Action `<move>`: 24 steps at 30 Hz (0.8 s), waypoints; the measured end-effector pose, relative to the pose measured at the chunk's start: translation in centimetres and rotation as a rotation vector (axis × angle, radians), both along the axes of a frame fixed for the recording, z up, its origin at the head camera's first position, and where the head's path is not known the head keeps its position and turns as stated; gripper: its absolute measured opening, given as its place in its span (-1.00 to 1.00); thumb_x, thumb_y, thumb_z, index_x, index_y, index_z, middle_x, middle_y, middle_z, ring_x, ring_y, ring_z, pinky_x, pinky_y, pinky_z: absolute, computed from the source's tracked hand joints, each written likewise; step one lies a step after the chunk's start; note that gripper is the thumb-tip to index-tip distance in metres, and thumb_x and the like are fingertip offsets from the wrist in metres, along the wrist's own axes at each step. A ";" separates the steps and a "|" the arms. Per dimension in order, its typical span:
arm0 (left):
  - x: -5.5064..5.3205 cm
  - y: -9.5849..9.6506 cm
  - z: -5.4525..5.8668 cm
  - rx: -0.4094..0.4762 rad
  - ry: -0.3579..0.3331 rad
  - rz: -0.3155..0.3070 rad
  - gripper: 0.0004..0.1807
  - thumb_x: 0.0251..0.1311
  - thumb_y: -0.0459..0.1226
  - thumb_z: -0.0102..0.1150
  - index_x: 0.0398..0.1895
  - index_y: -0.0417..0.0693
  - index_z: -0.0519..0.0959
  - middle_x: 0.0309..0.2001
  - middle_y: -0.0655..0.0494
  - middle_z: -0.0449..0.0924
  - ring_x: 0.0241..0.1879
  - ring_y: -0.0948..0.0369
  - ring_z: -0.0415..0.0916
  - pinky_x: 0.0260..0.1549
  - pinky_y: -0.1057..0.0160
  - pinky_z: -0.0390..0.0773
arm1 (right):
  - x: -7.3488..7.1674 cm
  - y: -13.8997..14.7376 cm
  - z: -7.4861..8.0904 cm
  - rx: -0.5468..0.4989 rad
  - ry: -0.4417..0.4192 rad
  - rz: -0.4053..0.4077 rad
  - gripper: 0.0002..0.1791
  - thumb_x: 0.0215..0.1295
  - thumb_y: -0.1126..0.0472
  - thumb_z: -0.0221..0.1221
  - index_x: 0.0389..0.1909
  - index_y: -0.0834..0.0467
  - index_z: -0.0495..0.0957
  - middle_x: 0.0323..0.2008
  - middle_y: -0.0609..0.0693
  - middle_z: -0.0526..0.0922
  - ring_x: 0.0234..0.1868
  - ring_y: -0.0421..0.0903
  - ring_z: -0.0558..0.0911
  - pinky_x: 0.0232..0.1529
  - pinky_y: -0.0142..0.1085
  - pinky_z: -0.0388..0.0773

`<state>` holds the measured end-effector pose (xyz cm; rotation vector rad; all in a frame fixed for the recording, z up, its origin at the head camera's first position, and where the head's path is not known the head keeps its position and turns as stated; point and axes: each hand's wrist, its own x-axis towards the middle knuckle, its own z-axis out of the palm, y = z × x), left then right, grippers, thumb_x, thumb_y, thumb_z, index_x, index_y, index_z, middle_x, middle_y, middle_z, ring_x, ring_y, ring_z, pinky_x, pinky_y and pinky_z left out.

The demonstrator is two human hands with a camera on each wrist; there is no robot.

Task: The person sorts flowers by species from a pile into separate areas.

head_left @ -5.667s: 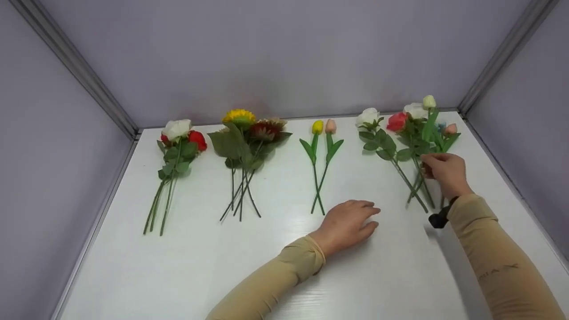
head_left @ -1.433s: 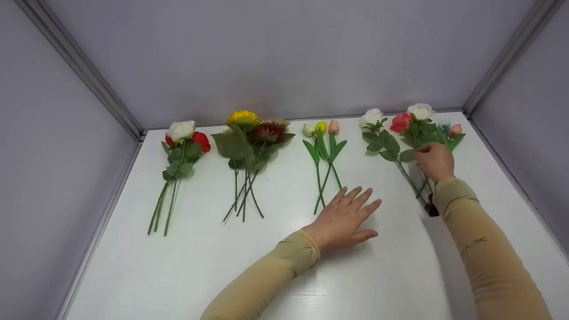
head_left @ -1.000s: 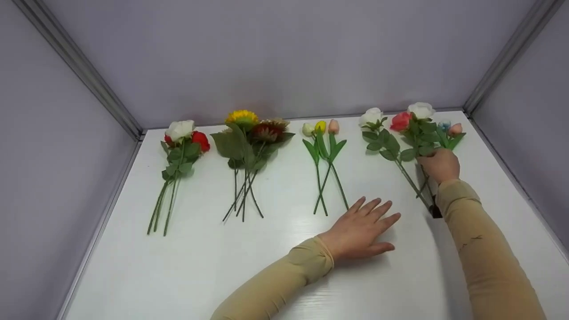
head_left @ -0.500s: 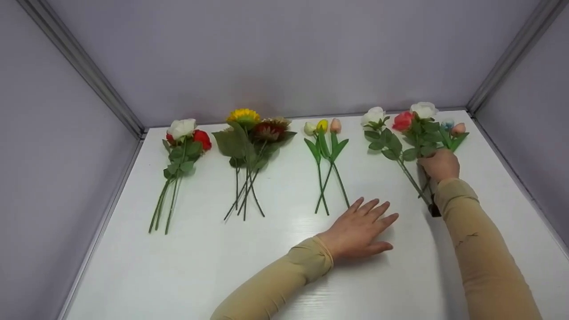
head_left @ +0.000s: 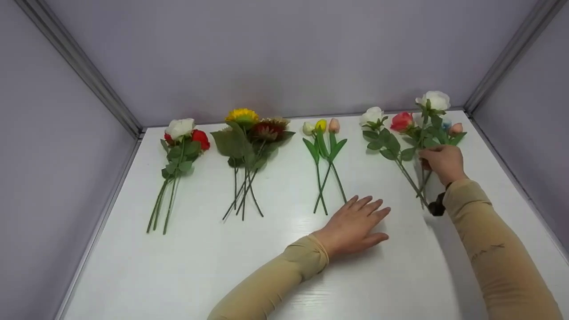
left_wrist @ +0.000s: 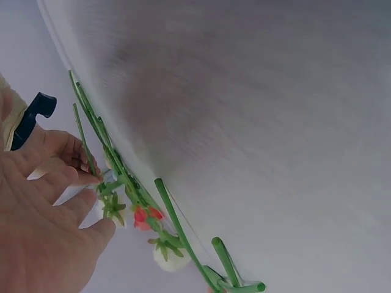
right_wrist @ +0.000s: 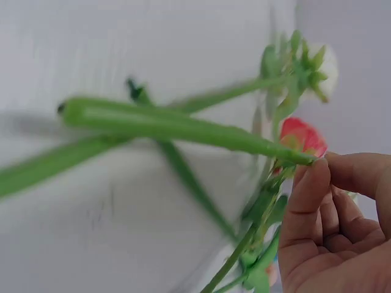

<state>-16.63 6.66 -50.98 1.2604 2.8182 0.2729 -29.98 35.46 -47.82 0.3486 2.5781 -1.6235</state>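
- The white rose (head_left: 435,101) is at the right side of the desk (head_left: 178,275), apparently lifted, close to the red rose (head_left: 401,121).
- It is probably light; the stem (right_wrist: 183,126) looks rather stiff and perhaps a little slippery, while the petals (head_left: 438,98) seem soft, so better to hold the bare stem.
- The right hand (head_left: 443,162) pinches this stem with its fingers.
- The left hand (head_left: 353,226), near the tulips (head_left: 321,126), grasps nothing; its fingers are spread.

A booth-like workspace: flat greyish-lilac panels (head_left: 284,58) line the far and side edges of a white grained surface (head_left: 155,275), grooved grey metal posts (head_left: 82,66) at its far corners.
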 end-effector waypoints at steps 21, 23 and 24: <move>-0.3 -5.1 1.3 0.999 -0.726 0.485 -0.67 0.39 -0.18 0.30 0.13 -0.11 0.64 -0.11 0.19 0.70 -0.12 0.28 0.66 -0.14 0.28 0.66 | 6.5 -16.2 1.8 -0.435 0.160 0.178 -0.49 0.35 0.02 0.37 0.07 0.37 0.61 -0.14 0.18 0.68 -0.24 -0.03 0.70 -0.12 -0.20 0.70; 0.1 -6.0 1.2 1.048 -0.755 0.482 -0.71 0.39 -0.20 0.30 0.06 -0.15 0.66 -0.16 0.16 0.70 -0.17 0.25 0.68 -0.16 0.25 0.68 | 7.1 -17.2 1.8 -0.459 0.167 0.193 -0.52 0.34 0.04 0.39 0.04 0.35 0.63 -0.16 0.19 0.68 -0.25 -0.02 0.70 -0.12 -0.17 0.70; 0.2 -6.5 1.2 1.067 -0.768 0.484 -0.73 0.39 -0.21 0.30 0.04 -0.18 0.66 -0.19 0.14 0.71 -0.19 0.22 0.69 -0.17 0.24 0.69 | 7.3 -17.6 1.9 -0.470 0.164 0.202 -0.53 0.33 0.05 0.39 0.04 0.35 0.64 -0.17 0.20 0.68 -0.25 -0.01 0.70 -0.12 -0.16 0.70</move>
